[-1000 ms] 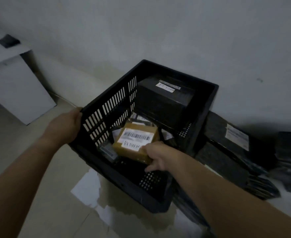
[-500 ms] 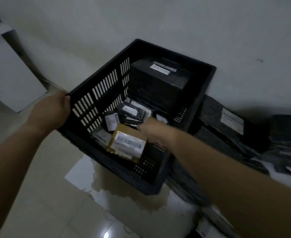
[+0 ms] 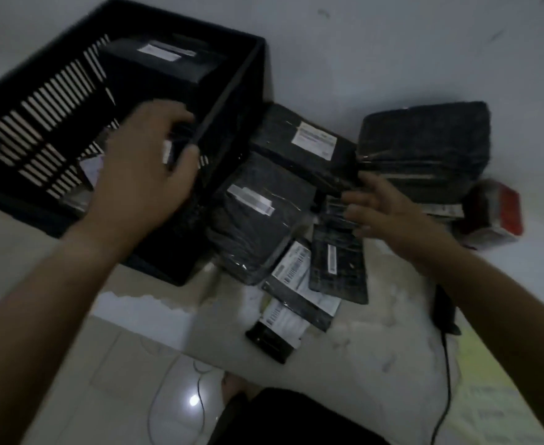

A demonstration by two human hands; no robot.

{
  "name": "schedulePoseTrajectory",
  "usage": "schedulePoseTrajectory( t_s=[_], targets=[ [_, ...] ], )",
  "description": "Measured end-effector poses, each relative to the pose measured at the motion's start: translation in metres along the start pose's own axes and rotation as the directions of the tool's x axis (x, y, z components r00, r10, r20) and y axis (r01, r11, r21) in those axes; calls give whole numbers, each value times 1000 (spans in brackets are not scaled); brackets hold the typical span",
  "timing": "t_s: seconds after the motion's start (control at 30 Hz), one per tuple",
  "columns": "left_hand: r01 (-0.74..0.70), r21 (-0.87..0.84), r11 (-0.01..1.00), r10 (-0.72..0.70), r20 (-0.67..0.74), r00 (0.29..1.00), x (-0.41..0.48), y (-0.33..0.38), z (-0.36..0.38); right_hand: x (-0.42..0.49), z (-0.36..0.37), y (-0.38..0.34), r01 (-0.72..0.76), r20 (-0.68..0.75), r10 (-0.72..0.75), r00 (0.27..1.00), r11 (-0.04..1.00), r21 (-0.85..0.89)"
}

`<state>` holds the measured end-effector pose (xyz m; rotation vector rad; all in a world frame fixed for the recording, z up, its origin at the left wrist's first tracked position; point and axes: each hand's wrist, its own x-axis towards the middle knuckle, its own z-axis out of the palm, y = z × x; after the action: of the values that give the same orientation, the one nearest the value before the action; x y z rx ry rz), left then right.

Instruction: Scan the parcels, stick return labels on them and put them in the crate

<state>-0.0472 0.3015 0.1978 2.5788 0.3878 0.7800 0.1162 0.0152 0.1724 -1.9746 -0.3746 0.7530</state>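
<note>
- The black plastic crate with slotted walls [image 3: 39,123] stands on the floor against the white wall [image 3: 392,43], at the far left of the pile.
- Inside it a large black box with a white label [image 3: 155,69] fills the far end; a few smaller items lie at the bottom, blurred and mostly hidden by the left hand.
- The left hand [image 3: 145,168] hovers over the crate's right rim, its grip half curled around something small and dark; whether it really grasps it I cannot tell.
- Just right of the crate, black plastic-wrapped parcels with white barcode labels [image 3: 254,216] lie heaped and overlapping on the floor.
- The right hand [image 3: 383,210] is over the heap, fingers spread, grip released.
- A red-and-white packet [image 3: 495,213] lies at the heap's far right, blurred.
- A black cable [image 3: 445,380] trails across the pale floor tiles [image 3: 103,380].
</note>
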Motion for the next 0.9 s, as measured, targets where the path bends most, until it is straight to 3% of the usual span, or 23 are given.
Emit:
schedulePoseTrajectory(
  t_s=[0.1,0.17,0.23,0.27,0.33,0.37,0.43,0.5,0.63,0.7,0.73,0.8,0.87,0.9],
  targets=[
    [-83,-172,982,97,75,992,-31,82,59,-20,-11,59,-126,58,123,991,991,38],
    [-38,-265,964,88,178,980,-61,117,102,-29,-15,93,-216,65,213,975,975,47],
    [208,-274,939,-101,359,928,-90,143,141,-31,-18,126,-336,75,332,940,940,61],
    [385,-258,886,-234,467,853,-102,152,158,-33,-17,141,-407,112,396,911,908,101],
    [729,-237,642,-498,594,632,-120,163,187,-34,-12,164,-500,184,467,865,836,227],
    [812,-246,529,-587,585,560,-127,164,199,-34,-8,173,-500,182,466,866,821,275],
    [867,-249,431,-697,519,495,-137,157,219,-32,0,187,-425,104,416,903,835,350],
    [880,-253,402,-717,511,475,-143,148,231,-30,7,197,-342,20,363,932,856,387],
    [862,-293,413,-664,551,506,-143,148,248,-44,6,211,-257,-27,288,957,888,381],
    [882,-353,311,-669,578,467,-142,157,255,-59,-7,220,-244,54,239,970,925,290],
    [897,-388,212,-665,615,424,-141,165,258,-66,-17,227,-215,52,209,977,947,237],
    [903,-424,66,-647,671,362,-138,181,263,-76,-47,242,-145,-175,156,972,987,73],
    [911,-400,98,-627,686,369,-140,191,270,-73,-83,262,-207,-477,127,869,971,-119],
    [911,-389,139,-625,679,385,-141,197,271,-68,-99,273,-281,-561,152,814,948,-152]
  ],
)
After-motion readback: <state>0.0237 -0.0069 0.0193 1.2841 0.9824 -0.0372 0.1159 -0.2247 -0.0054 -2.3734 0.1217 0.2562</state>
